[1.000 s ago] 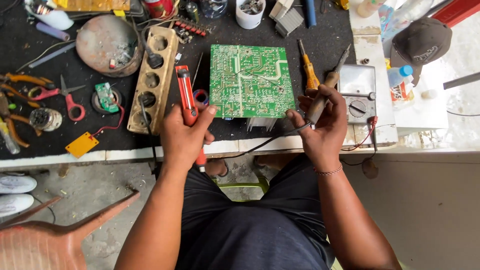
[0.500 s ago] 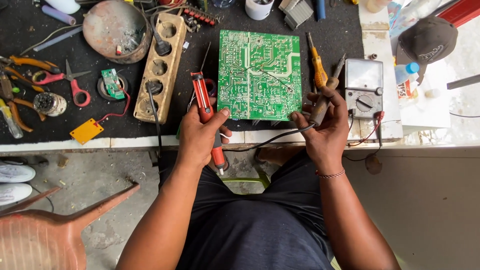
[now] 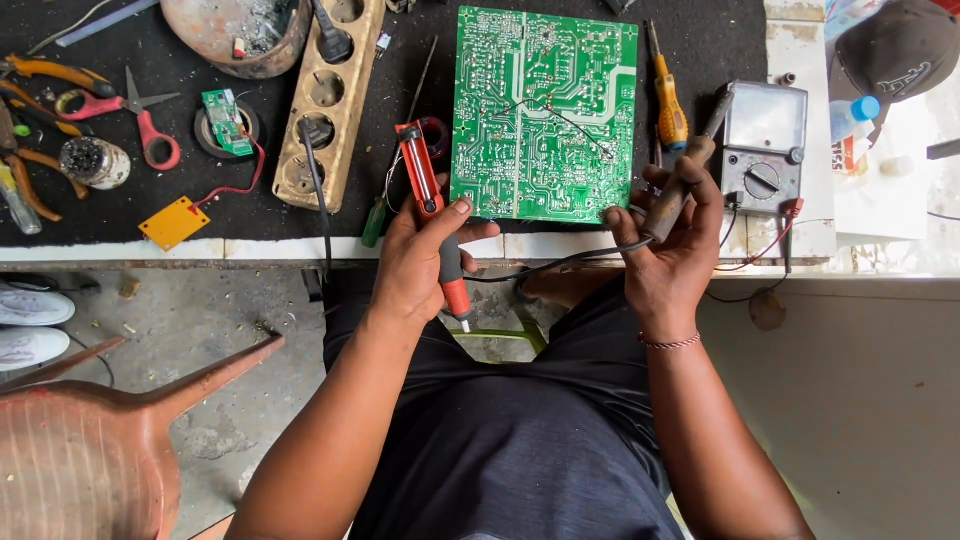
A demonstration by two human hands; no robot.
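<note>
Head view: green circuit board (image 3: 545, 115) lies flat at 12 o'clock on the tabletop (image 3: 250, 248), solder side up for reach. Left hand (image 3: 420, 262) fingers grip a red solder sucker (image 3: 432, 215); right hand (image 3: 672, 250) fingers hold the soldering iron (image 3: 685, 175) at 2 o'clock.

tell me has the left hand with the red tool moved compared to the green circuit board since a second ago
No, hardly. The left hand holds the red desoldering pump just left of the green circuit board at the bench edge, as before; the camera shifted instead.
</note>
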